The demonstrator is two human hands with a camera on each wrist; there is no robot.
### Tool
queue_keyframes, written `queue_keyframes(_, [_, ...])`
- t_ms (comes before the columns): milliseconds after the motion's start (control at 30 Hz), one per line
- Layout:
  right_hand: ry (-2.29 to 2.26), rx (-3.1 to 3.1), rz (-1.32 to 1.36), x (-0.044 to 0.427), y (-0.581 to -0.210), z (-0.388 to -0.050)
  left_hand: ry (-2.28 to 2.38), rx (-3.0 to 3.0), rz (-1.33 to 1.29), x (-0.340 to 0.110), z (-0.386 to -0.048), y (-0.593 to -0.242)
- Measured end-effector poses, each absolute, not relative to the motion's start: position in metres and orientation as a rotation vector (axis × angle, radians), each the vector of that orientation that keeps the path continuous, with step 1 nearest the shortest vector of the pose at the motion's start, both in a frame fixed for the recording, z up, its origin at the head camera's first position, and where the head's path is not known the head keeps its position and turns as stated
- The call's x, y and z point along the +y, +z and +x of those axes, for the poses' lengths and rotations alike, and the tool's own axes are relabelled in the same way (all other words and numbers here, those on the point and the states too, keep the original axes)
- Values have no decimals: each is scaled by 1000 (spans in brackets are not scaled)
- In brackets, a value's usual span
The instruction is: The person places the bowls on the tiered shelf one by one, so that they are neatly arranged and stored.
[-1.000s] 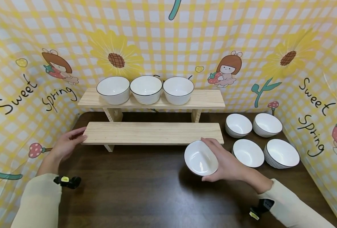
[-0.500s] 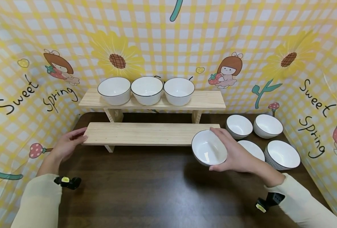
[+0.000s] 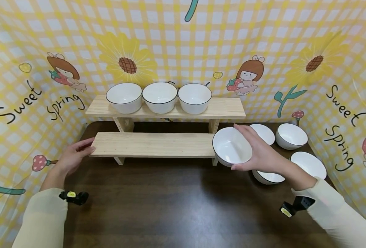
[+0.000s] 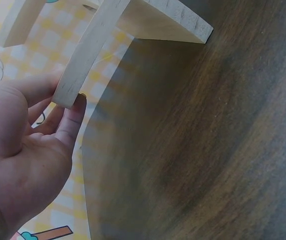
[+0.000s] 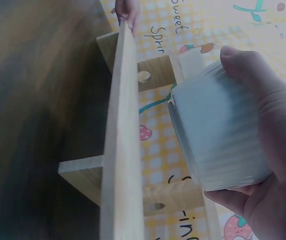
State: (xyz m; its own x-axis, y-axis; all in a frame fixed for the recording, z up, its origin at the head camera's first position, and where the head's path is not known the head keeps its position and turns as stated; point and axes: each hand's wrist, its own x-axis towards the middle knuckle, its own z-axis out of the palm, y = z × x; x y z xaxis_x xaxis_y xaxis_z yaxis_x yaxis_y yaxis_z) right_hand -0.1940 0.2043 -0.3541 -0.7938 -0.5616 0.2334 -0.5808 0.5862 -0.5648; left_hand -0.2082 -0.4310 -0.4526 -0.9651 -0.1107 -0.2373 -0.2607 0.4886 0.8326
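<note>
My right hand [image 3: 261, 153] grips a white bowl [image 3: 231, 146] with a dark rim, thumb on one side and fingers on the other. The bowl is raised and tilted, in front of the right end of the lower shelf board [image 3: 155, 144]; its ribbed outer wall [image 5: 222, 130] fills much of the right wrist view. At the far left end of that board, my left hand [image 3: 73, 156] pinches the wooden edge, fingers on both faces of the board [image 4: 90, 55] in the left wrist view. Three similar bowls, such as the middle bowl [image 3: 159, 97], stand in a row on the upper shelf board [image 3: 226, 107].
Several more white bowls stand on the dark wooden table [image 3: 158, 206] at the right, including a back-corner bowl [image 3: 291, 136] and a front-right bowl [image 3: 308, 165]. My right arm partly covers this group. A yellow checked cloth [image 3: 183, 44] hangs behind and along both sides.
My right hand has carried the bowl up, back and to the right, toward the right end of the lower board. The left hand stays at the board's left end.
</note>
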Motion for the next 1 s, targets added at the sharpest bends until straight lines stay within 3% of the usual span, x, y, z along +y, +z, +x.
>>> queue_keyframes(1000, [1097, -2852, 669, 207, -302, -255, 1405, 2634, -275, -433, -210, -454])
